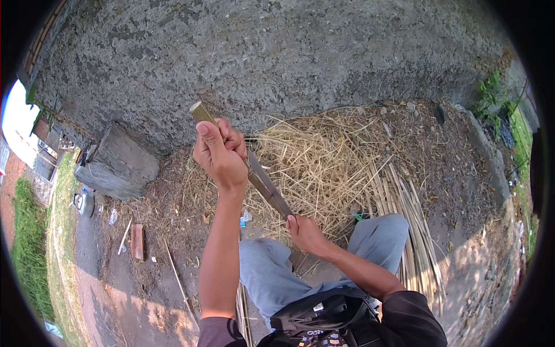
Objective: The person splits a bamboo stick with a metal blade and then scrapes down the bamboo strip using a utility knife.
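Bamboo stick (pixel 243 156): slants from above the left knee up toward the grey wall, its cut end poking out over the left fist; a dark blade (pixel 267 188) lies along its lower part.
Right hand (pixel 304 232): nearest the body, just below the stick's low end, fingers clamped on what looks like the blade's handle.
Left hand (pixel 219 153): farther out, arm stretched forward, fist wrapped tight round the stick's top, thumb up.
Risk: the blade points toward the left fist; a slip along the stick could likely cut those fingers.
Straw pile (pixel 318 162): beyond the stick, against the wall.
Split strips (pixel 413 231): right of the stick, beside the right knee.
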Demonstrator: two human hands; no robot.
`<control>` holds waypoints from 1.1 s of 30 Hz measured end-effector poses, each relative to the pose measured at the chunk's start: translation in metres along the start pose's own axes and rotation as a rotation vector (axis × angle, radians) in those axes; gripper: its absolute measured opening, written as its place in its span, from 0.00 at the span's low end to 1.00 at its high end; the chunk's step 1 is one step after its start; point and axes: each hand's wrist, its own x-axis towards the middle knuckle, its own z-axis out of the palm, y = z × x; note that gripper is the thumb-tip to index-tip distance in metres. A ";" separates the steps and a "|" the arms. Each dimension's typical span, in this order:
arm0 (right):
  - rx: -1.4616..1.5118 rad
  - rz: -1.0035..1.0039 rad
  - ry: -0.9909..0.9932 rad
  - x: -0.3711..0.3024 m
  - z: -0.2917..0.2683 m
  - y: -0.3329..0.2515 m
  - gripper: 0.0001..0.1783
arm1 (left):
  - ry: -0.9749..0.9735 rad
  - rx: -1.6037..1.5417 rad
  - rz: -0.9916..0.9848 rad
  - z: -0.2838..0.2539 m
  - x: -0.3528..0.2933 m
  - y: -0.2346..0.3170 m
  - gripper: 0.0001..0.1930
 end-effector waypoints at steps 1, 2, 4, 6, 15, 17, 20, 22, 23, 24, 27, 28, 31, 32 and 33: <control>-0.015 -0.011 0.003 0.001 0.003 0.009 0.21 | 0.001 -0.011 -0.001 0.000 0.001 0.001 0.28; -0.014 -0.007 -0.009 0.003 -0.008 -0.010 0.21 | 0.007 -0.020 -0.007 -0.002 -0.001 0.001 0.28; 0.003 0.100 -0.093 0.009 -0.032 -0.043 0.22 | 0.013 -0.017 -0.025 -0.002 -0.001 0.004 0.29; 0.024 0.079 -0.064 0.008 -0.026 -0.044 0.23 | 0.012 -0.020 -0.042 0.000 -0.001 0.003 0.29; -0.031 0.094 -0.080 0.012 -0.018 -0.026 0.24 | 0.017 -0.003 -0.039 0.003 -0.005 0.005 0.29; 0.029 0.025 0.039 0.004 0.001 -0.013 0.24 | 0.035 -0.006 -0.029 0.006 -0.002 0.007 0.29; -0.130 -0.004 0.060 -0.001 0.057 0.094 0.22 | 0.037 -0.024 -0.028 -0.011 0.003 0.007 0.29; -0.085 0.052 -0.039 0.019 0.050 0.071 0.22 | 0.056 -0.005 -0.012 -0.026 0.009 0.009 0.29; -0.050 0.139 -0.134 0.019 0.040 0.054 0.22 | 0.075 0.001 -0.026 -0.031 0.004 0.009 0.29; -0.010 0.059 -0.085 0.022 0.029 0.035 0.23 | 0.083 0.009 -0.030 -0.029 0.003 0.009 0.29; 0.039 0.003 0.073 0.010 0.037 0.020 0.24 | 0.031 -0.006 -0.045 -0.018 0.002 0.007 0.29; 0.038 0.008 0.079 0.004 0.047 0.050 0.24 | 0.023 -0.016 -0.044 -0.013 0.002 0.006 0.29; -0.148 0.098 0.010 0.008 0.081 0.126 0.22 | 0.076 0.004 -0.040 -0.027 0.005 0.012 0.29; -0.190 0.098 -0.036 0.013 0.078 0.119 0.22 | 0.081 0.008 -0.044 -0.029 0.006 0.012 0.29; -0.232 0.098 -0.080 0.017 0.075 0.112 0.21 | 0.098 0.026 -0.031 -0.029 0.009 0.012 0.29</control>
